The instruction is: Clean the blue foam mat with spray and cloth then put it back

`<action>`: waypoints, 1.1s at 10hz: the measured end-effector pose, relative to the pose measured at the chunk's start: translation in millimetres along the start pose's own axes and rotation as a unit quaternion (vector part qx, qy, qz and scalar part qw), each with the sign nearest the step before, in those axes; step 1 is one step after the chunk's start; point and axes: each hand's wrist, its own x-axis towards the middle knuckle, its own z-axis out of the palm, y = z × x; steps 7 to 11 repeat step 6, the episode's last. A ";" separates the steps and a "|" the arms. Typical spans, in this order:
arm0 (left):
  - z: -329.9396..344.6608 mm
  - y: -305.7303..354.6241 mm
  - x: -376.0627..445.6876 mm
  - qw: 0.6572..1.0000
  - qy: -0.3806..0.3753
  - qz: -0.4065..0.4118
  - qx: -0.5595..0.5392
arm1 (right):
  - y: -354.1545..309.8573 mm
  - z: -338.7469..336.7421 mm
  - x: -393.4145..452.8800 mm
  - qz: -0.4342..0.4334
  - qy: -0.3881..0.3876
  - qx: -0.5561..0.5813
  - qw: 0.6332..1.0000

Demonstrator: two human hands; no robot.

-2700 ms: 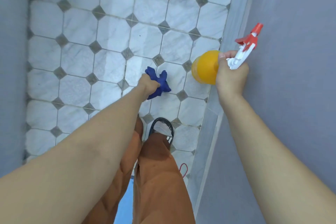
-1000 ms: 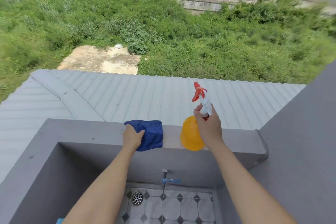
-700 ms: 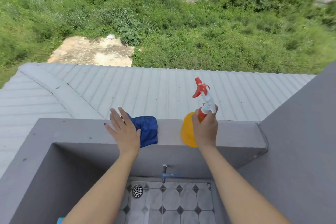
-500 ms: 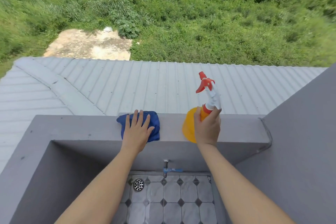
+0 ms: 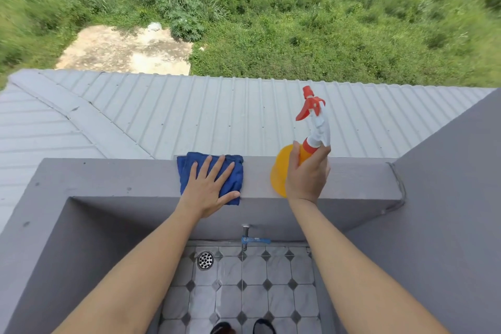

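A folded dark blue cloth (image 5: 235, 171) lies flat on top of the grey parapet wall (image 5: 113, 176). My left hand (image 5: 208, 188) rests on it, palm down with fingers spread. To its right an orange spray bottle (image 5: 279, 171) with a white and red trigger head (image 5: 314, 114) stands on the same ledge. My right hand (image 5: 307, 175) is wrapped around the bottle's neck. The blue foam mat is not in view.
Below the ledge a blue-handled tap (image 5: 254, 239) sticks out of the wall above a tiled floor (image 5: 254, 285) with a round drain (image 5: 205, 260). My shoes (image 5: 263, 327) show at the bottom edge. Beyond the ledge lies a corrugated metal roof (image 5: 189, 116). A grey wall (image 5: 447, 198) rises on the right.
My left hand let go of the bunched cloth on the ledge and now lies flat over it, the cloth spread out. My right hand has kept hold of the bottle standing on the ledge.
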 end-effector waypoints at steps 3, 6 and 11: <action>-46.4 13.5 -7.4 0.996 -0.036 -0.050 -0.071 | 20.5 -50.8 -3.0 -0.064 -0.071 0.071 0.993; -213.1 -20.7 -2.9 0.992 0.090 -0.071 -0.050 | -50.7 -142.9 116.0 -0.128 -0.165 -0.153 0.966; -213.1 -20.7 -2.9 0.992 0.090 -0.071 -0.050 | -50.7 -142.9 116.0 -0.128 -0.165 -0.153 0.966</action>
